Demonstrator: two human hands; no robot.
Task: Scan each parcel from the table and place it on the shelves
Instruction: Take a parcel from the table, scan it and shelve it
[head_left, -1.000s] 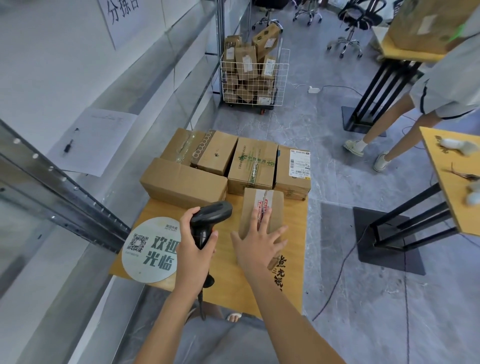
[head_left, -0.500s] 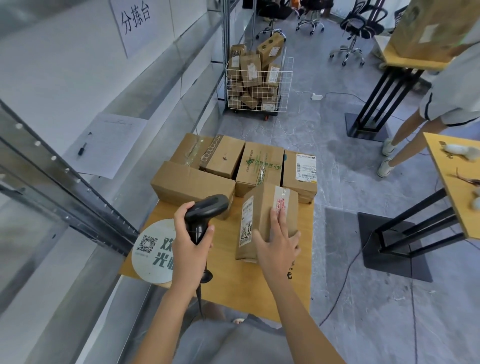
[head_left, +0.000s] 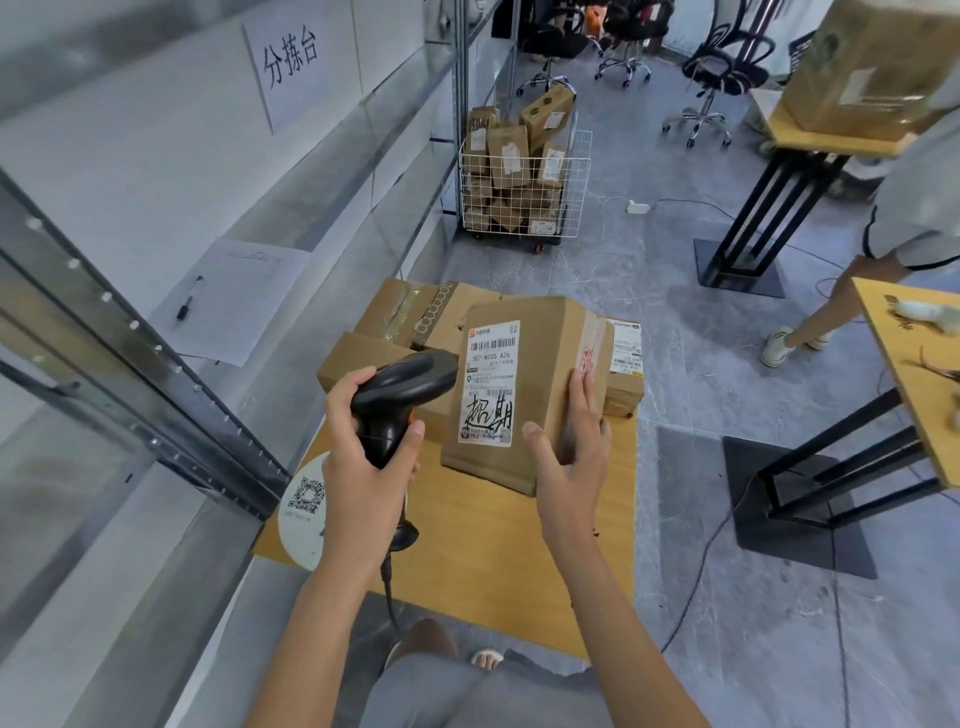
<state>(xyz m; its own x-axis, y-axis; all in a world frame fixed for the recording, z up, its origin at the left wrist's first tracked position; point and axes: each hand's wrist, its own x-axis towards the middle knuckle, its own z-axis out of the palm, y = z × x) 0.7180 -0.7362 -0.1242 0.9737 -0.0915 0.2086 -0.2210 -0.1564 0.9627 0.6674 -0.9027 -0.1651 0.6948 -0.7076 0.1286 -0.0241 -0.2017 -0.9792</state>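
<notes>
Right hand (head_left: 571, 457) grips the parcel (head_left: 524, 395) by one edge, tilted up over the bench (head_left: 483, 545), label facing cam. Left hand (head_left: 363, 441) holds the scanner (head_left: 400, 400) just beside the label. Risk: one-sided grip, box could slip, or scanner aimed off the barcode, so no read. Parcel's back face and shelf space hidden; label small print unreadable.
</notes>
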